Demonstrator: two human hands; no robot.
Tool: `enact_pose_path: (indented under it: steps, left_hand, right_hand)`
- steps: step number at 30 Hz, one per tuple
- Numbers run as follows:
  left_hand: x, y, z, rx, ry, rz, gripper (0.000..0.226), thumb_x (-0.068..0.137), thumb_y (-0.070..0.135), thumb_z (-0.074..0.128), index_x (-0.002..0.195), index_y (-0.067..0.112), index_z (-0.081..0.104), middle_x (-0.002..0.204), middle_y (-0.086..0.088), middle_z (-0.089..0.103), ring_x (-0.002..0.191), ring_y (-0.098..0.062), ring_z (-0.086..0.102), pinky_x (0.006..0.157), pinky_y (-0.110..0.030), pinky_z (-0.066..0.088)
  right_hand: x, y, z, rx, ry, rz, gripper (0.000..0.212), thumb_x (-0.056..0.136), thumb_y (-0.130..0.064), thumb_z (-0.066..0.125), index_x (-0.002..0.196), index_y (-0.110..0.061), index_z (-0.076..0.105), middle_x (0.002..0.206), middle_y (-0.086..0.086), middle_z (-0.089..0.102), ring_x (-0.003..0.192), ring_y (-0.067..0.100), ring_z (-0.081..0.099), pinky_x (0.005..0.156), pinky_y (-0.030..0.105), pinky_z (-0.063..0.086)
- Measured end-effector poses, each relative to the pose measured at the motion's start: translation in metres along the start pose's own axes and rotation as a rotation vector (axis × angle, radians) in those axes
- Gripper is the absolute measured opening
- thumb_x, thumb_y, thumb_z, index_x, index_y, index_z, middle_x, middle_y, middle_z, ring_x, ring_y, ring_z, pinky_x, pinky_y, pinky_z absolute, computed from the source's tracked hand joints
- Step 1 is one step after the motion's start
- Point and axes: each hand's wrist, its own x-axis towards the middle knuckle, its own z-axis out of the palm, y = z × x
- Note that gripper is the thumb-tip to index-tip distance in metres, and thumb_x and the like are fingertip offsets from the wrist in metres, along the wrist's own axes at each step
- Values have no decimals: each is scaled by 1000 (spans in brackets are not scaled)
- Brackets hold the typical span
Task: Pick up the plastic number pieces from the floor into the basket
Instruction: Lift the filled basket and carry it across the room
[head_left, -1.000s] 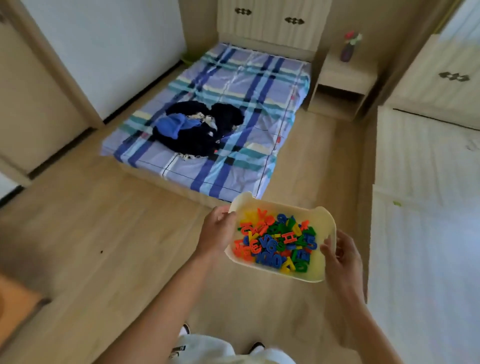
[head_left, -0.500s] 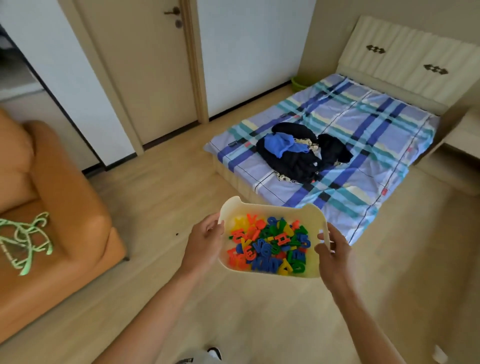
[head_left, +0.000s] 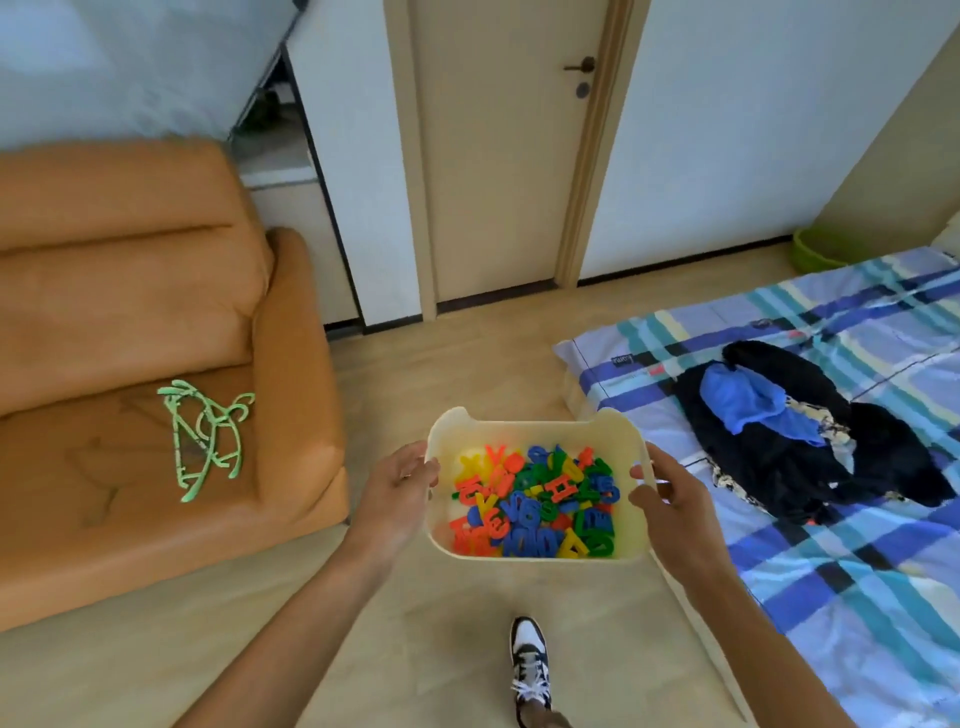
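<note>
Evidently level carry: left hand (head_left: 397, 486) at 9 o'clock, right hand (head_left: 667, 493) at 3 o'clock, fingers curled, gripping basket (head_left: 535, 434) rims so plastic pieces (head_left: 535, 504) stay in.

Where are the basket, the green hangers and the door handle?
basket (head_left: 537, 434): head view, its bare far wall.
green hangers (head_left: 203, 431): head view, middle of the pile.
door handle (head_left: 579, 66): head view, the lever.
</note>
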Motion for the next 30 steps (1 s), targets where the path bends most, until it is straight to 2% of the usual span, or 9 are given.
enact_pose_path:
  steps: [4,7,10,13,16,20,23,26,30]
  left_hand:
    - [55,18,3,-30,160,-7,21,93,23,53,99,26,73,86,-6,68,77,-20,57,63,-32,41]
    - [91,39,7,-110,270,-48,19,93,20,54,88,30,70,81,3,64,78,-14,57,68,-28,43]
    - [129,57,10,-169,352,-91,25,96,15,51,82,34,62,79,11,55,76,-5,49,66,-20,38]
    - [164,69,10,-195,409,-91,17,97,14,50,95,27,60,79,16,51,73,0,44,62,-19,37]
    - [210,77,8,-209,472,-136,14,97,15,52,103,24,59,80,14,50,74,-7,46,69,-29,41]
    - [292,84,-1,-243,515,-179,25,95,15,55,119,19,61,82,13,50,74,-6,47,75,-31,40]
    - [356,92,-14,-271,486,-169,19,96,14,54,113,17,62,85,14,53,79,-7,50,82,-28,37]
    - [425,103,-34,-281,450,-198,16,97,16,53,109,23,61,89,11,60,87,-14,58,85,-33,45]
    - [515,120,-59,-231,440,-183,18,98,11,50,106,19,64,77,7,63,62,2,62,54,-16,47]
  right_hand:
    - [78,-27,21,2,-118,-54,58,83,13,50,100,-41,61,86,-14,66,70,-10,60,62,18,44]
    - [134,-40,37,-3,-200,-76,52,82,10,50,111,-31,63,91,-7,68,82,4,64,63,16,47]
    - [190,-58,53,-38,-266,-68,47,83,3,53,95,-41,64,84,-16,69,82,5,66,63,21,47]
    - [235,-74,72,-86,-316,-49,39,84,-9,55,83,-48,62,75,-23,69,70,-1,66,60,30,52]
    - [286,-86,98,-118,-323,-49,25,80,-26,53,88,-48,62,78,-12,72,75,13,69,67,42,58]
    - [359,-97,142,-119,-318,-43,26,88,-19,55,86,-43,63,80,-8,70,79,19,68,72,45,57]
    - [417,-104,179,-133,-336,-45,20,89,-24,55,93,-41,63,79,-9,70,79,18,69,73,48,58]
    - [473,-126,218,-140,-337,-33,21,92,-15,55,92,-34,65,79,-7,71,80,20,68,71,43,58]
    - [544,-159,265,-96,-358,-28,32,92,-1,54,87,-31,64,75,-9,67,71,8,63,59,23,48]
